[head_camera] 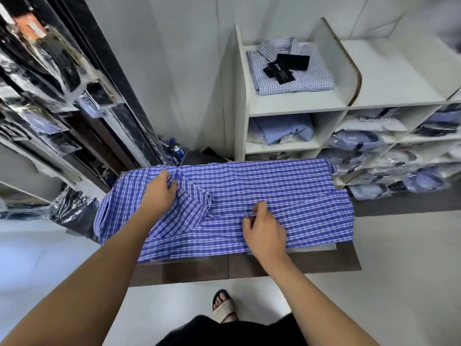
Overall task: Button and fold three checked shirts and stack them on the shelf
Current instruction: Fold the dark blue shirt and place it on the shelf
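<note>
A blue and white checked shirt (279,191) lies spread across a low dark wooden table (311,260), its collar end to the left. My left hand (159,193) pinches the fabric at the collar. My right hand (264,231) pinches the front placket near the middle of the shirt. A folded pale checked shirt (306,78) with black tags on it lies on the top of the white shelf unit (296,106) behind the table.
Lower shelf compartments hold folded blue shirts (282,131) and bagged shirts (361,143). A rack of plastic-wrapped garments (50,78) stands at the left. A blue bottle (175,148) stands on the floor behind the table. My sandalled foot (224,307) is below the table's front edge.
</note>
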